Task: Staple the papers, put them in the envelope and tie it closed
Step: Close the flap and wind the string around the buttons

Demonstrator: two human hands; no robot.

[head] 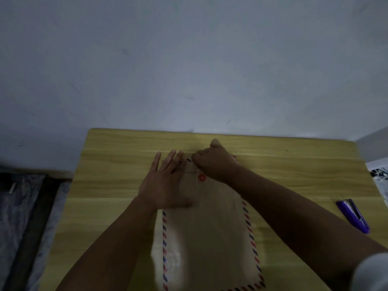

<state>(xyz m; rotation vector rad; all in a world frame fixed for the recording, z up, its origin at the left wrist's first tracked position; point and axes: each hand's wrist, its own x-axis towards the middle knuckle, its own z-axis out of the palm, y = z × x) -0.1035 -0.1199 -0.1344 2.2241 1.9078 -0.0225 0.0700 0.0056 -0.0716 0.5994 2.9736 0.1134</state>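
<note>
Two bare forearms reach from the near edge across a wooden desk (117, 164), over a brown envelope (210, 238) with a red-and-blue striped border that lies flat with its length running away from the person, its mouth at the far end. No loose papers show on the desk, and a pale patch along the envelope's near left side may be sheets inside or glare; which one cannot be told. A purple stapler (354, 218) lies well apart at the right, untouched, so the stapling and filling look finished and the closing step is in hand. Farther along, the left hand (165, 183) lies open and flat, fingers spread, pressing the envelope's far left part down. Just right of it sits the red button (202, 177) with a thin pale string (197, 178) hanging beside it. Farthest, the right hand (216, 162) is curled shut at the envelope's far edge, seemingly on the flap (190, 168); whether it pinches the flap or the string's end cannot be told. Next, the flap wants holding flat while the string is wound round the button, and that calls for a fine pinch on a thin, slack cord and steady pressure from the left hand so the envelope does not slide.
</note>
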